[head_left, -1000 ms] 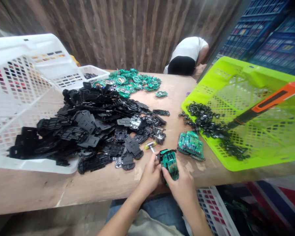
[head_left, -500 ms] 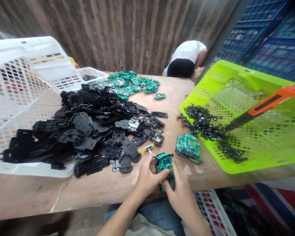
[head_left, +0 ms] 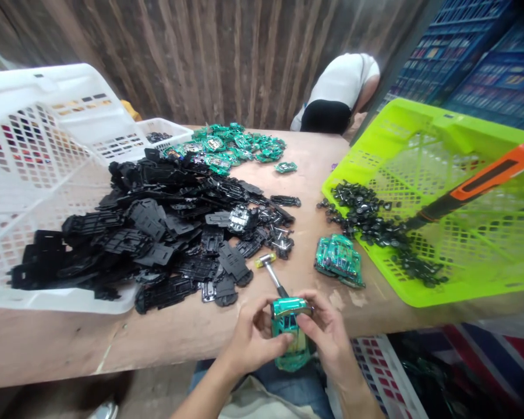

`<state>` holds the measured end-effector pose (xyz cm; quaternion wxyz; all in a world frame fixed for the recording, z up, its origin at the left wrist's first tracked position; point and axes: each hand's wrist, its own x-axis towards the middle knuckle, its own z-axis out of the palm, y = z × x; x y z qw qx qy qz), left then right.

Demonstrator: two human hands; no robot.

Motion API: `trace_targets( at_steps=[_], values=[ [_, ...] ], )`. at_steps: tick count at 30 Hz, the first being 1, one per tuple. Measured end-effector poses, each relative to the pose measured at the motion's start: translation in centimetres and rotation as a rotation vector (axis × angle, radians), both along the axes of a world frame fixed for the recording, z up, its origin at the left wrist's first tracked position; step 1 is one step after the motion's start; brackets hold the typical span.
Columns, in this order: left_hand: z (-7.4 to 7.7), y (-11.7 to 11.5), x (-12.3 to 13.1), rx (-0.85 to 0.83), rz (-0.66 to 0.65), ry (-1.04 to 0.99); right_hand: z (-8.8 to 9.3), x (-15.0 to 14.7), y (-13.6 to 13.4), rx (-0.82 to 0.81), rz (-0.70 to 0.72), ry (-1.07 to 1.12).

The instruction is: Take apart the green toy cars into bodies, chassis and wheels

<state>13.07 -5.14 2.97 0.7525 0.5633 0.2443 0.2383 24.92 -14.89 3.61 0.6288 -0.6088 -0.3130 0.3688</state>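
Both of my hands hold one green toy car (head_left: 291, 355) at the table's front edge. My left hand (head_left: 255, 337) is closed around its left side, with the thumb lying across the body. On the right side, my right hand (head_left: 329, 331) grips it, its thumb near the car's far end. Just beyond the car lies a small hammer (head_left: 271, 273) with a yellow-tipped head, its handle end partly hidden. Several green toy cars (head_left: 339, 259) are stacked to the right of the hammer.
Black plastic chassis (head_left: 157, 227) spill from a white basket (head_left: 9, 297) on the left. Green car bodies (head_left: 227, 145) lie at the back. A lime-green basket (head_left: 419, 299) holds small black wheels (head_left: 375, 224) and an orange-handled tool (head_left: 484, 177). A person (head_left: 338, 87) bends over beyond the table.
My hands have drawn the car slightly towards me and tilted it. The hammer's handle shows more now. The person at the back has shifted slightly up and right in view.
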Motion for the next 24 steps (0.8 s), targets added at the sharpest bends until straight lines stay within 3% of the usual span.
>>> trace_targets(
  at_steps=[5,8,11,15,19,21,24],
  values=[
    [-1.3,1.8,-0.5,-0.07,0.23,-0.1,-2.7,-0.4,0.8,-0.148,0.084,0.117],
    [-2.3,2.1,0.0,-0.191,0.266,-0.154,-3.8,-0.1,0.9,-0.293,-0.059,-0.106],
    [-2.9,1.6,0.7,-0.261,0.217,-0.155,-3.3,0.1,0.7,-0.254,-0.164,-0.374],
    [-2.9,0.9,1.5,-0.137,0.239,-0.14,-2.2,-0.2,0.2,-0.232,-0.083,-0.588],
    [-2.8,1.3,1.9,0.109,0.229,0.058,-2.4,-0.3,-0.2,-0.266,-0.051,-0.889],
    [-2.8,1.5,2.1,0.124,0.183,0.137,-2.5,0.1,-0.1,-0.288,-0.023,-0.874],
    [-2.6,1.8,2.4,0.072,0.149,0.14,-2.4,1.0,0.7,-0.342,-0.082,-0.664]
  ],
)
